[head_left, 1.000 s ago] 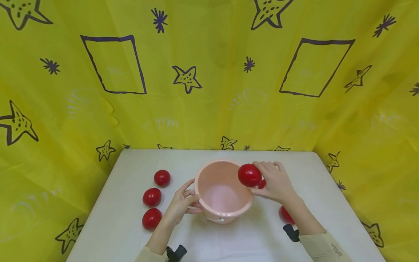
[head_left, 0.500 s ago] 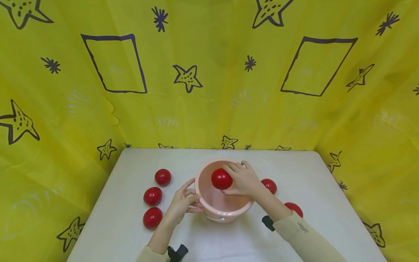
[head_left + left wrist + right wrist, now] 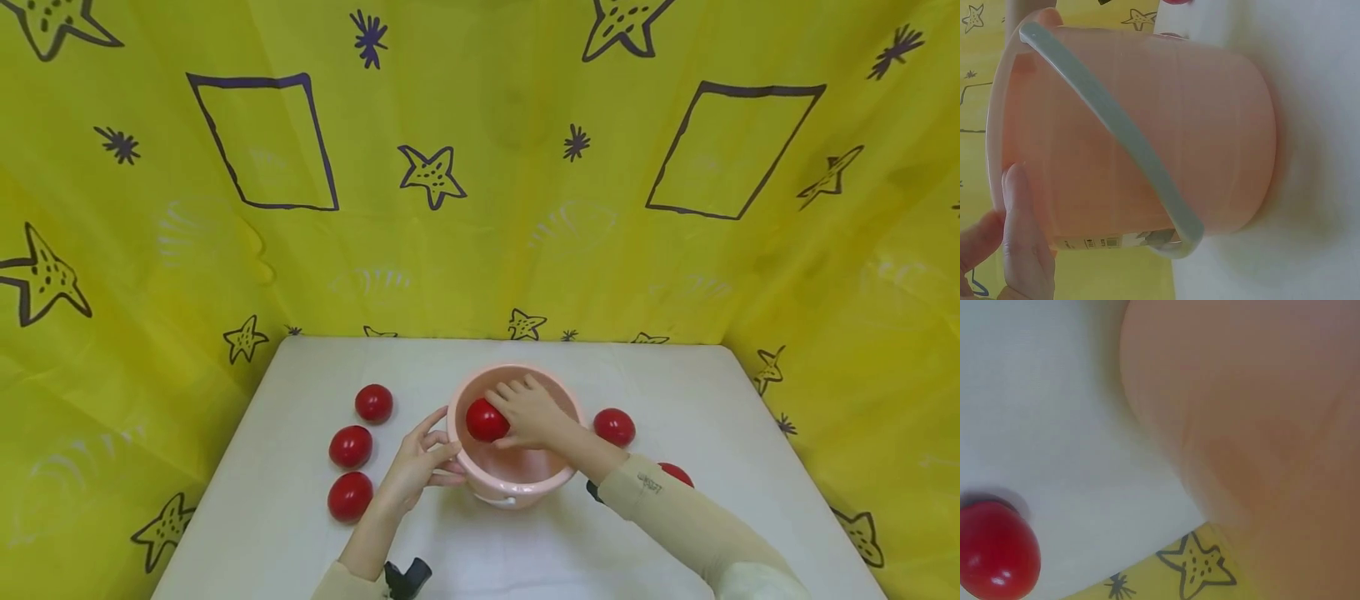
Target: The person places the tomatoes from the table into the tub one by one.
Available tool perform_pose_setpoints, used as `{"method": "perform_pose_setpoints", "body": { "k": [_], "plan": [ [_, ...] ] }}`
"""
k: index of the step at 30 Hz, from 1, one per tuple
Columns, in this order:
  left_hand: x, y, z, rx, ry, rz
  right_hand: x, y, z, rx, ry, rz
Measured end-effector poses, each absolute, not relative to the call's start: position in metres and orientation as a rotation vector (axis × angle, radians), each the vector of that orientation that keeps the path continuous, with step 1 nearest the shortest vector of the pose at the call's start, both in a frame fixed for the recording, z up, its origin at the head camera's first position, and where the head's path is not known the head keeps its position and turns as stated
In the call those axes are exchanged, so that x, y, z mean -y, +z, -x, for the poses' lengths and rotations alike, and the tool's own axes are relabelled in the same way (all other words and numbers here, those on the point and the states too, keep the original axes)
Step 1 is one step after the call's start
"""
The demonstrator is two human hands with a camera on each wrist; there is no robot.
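A pink bucket stands upright on the table. My left hand grips its rim on the left side, and in the left wrist view the fingers lie at the rim. Inside the bucket, my right hand holds a glossy red tomato near the left inner wall. The pale handle hangs down along the bucket's outside in the left wrist view. From the right wrist, the bucket's pink wall fills much of the picture; the hand itself is hidden there.
Several tomatoes lie around: a column of three on the left, with the middle tomato, and two on the right, one tomato near the bucket and another partly behind the sleeve. White table; yellow patterned curtain behind and at both sides.
My right hand has carried the tomato left from above the bucket's right rim and down into the bucket. My left hand keeps its grip on the rim.
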State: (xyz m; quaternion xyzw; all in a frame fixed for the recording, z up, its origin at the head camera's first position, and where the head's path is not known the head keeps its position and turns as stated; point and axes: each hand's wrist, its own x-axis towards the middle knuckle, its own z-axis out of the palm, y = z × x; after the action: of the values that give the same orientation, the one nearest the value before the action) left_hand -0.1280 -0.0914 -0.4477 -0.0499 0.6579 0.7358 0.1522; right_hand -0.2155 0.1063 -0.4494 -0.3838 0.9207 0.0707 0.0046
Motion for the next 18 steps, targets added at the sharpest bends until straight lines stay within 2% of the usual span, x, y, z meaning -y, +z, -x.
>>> {"method": "perform_pose_setpoints", "body": {
  "k": [18],
  "plan": [
    [0.091,-0.448,0.128,-1.874,2.113,0.139,-0.089,-0.469,0.217,-2.730,0.778,1.157]
  ]
}}
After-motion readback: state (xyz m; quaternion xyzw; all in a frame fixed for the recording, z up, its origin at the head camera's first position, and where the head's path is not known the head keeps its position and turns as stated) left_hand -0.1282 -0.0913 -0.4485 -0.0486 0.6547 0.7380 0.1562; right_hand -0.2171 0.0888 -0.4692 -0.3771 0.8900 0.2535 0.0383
